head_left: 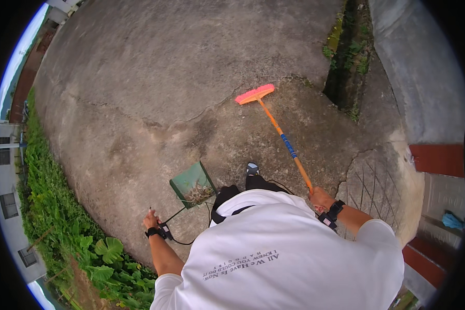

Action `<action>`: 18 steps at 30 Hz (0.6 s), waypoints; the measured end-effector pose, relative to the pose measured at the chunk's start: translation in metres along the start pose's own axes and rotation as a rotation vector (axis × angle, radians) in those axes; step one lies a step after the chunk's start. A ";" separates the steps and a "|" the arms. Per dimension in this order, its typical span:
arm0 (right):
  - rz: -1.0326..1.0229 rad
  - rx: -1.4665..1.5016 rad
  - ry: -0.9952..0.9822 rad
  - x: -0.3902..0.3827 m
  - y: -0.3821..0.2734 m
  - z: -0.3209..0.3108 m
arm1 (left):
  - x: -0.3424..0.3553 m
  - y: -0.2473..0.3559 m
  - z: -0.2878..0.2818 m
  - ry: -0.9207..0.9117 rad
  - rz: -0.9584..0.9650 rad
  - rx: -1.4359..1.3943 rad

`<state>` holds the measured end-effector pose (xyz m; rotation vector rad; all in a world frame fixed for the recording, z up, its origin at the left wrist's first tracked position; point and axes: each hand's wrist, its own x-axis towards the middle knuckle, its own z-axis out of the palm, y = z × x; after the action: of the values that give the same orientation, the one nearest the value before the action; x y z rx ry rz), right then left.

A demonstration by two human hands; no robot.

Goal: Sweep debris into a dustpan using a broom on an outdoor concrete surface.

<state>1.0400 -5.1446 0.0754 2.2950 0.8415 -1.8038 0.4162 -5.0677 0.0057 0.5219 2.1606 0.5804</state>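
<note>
My right hand (321, 199) is closed on the orange broom handle (299, 170) with a blue band. The broom's pink head (254, 94) rests on the concrete ahead of me. My left hand (151, 221) has curled fingers at the lower left; what it holds, if anything, is unclear. Just right of it and farther forward is a green dustpan (186, 178) containing dry leaves and debris. A dark rod or cable runs between the dustpan's side and my left wrist; which it is I cannot tell. A shoe (252, 169) shows below me, beside the broom.
Cracked concrete ground (165, 67) surrounds me. A narrow ditch (346, 62) with weeds runs at the upper right. Leafy plants (108, 250) line the left edge, with a building (9, 201) beyond. A wall with red panels (434, 157) stands at the right.
</note>
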 end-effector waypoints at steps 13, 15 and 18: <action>-0.033 0.489 0.245 -0.003 -0.007 0.035 | 0.031 -0.002 0.011 -0.112 0.044 -0.024; -0.077 0.567 0.251 0.022 -0.022 0.018 | 0.023 0.001 0.009 -0.120 0.057 -0.021; -0.174 0.696 0.135 0.109 0.004 0.009 | 0.016 0.005 0.005 -0.114 0.110 0.068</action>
<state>1.0500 -5.1129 -0.0292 2.8435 0.4788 -2.3227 0.4113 -5.0539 -0.0042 0.6979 2.0590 0.5252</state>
